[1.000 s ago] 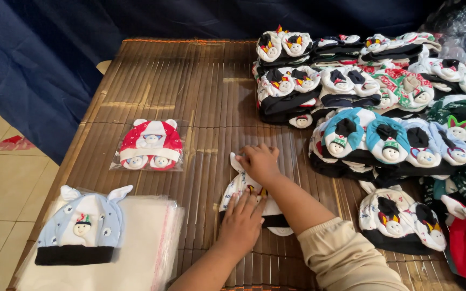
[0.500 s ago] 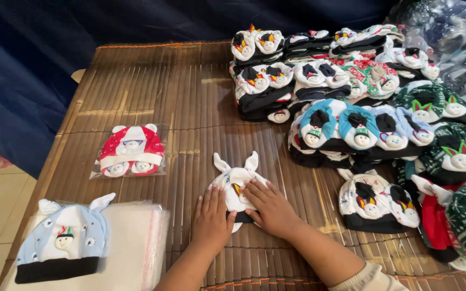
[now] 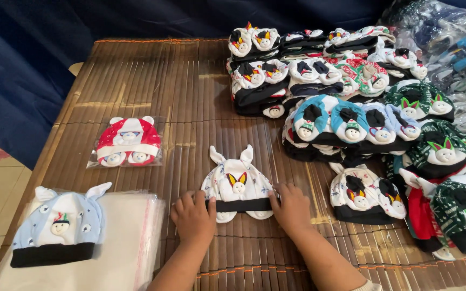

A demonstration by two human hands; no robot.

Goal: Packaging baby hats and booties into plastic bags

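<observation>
**One white hat set getting lined up, big pile waiting**

Both hands are pressing flat, fingers spread, not gripping: left hand (image 3: 194,217) and right hand (image 3: 292,206) are touching the black band of the white eared baby hat set (image 3: 237,186) lying between them on the bamboo-slat worktop (image 3: 152,81). Left of the left hand, a red bagged hat set (image 3: 128,144) looks done; clear plastic bags (image 3: 128,242) and a blue hat (image 3: 57,229) are sitting close by. Right of the right hand, heaps of unbagged hats (image 3: 351,108) are left.

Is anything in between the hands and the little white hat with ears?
No. The left hand and right hand already touch the white hat at its black band, one on each side.
</observation>
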